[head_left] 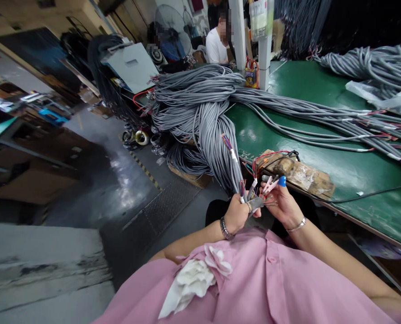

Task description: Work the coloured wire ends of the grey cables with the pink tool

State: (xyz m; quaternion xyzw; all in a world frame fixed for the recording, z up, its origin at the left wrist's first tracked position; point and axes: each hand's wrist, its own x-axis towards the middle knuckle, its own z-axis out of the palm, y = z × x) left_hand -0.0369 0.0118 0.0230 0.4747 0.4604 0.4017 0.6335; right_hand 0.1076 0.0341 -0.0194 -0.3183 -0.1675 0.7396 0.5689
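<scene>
My left hand (238, 213) is closed round the end of a grey cable (255, 203) just in front of my body. Thin coloured wires fan out of the cable ends beside it. My right hand (283, 204) has its fingers pinched on a pink clip (270, 184), close to the loose wires; a blue cover (282, 181) sits on one fingertip. Behind my left hand hangs a thick bundle of grey cables (217, 130), with a white-banded cable end (233, 155) standing out from it.
A taped wooden block (300, 174) lies on the edge of the green table (322, 78). Long grey cables (308, 112) stretch across the table to the right. A person in white (216, 46) sits beyond the posts. A white box (133, 65) stands at back left.
</scene>
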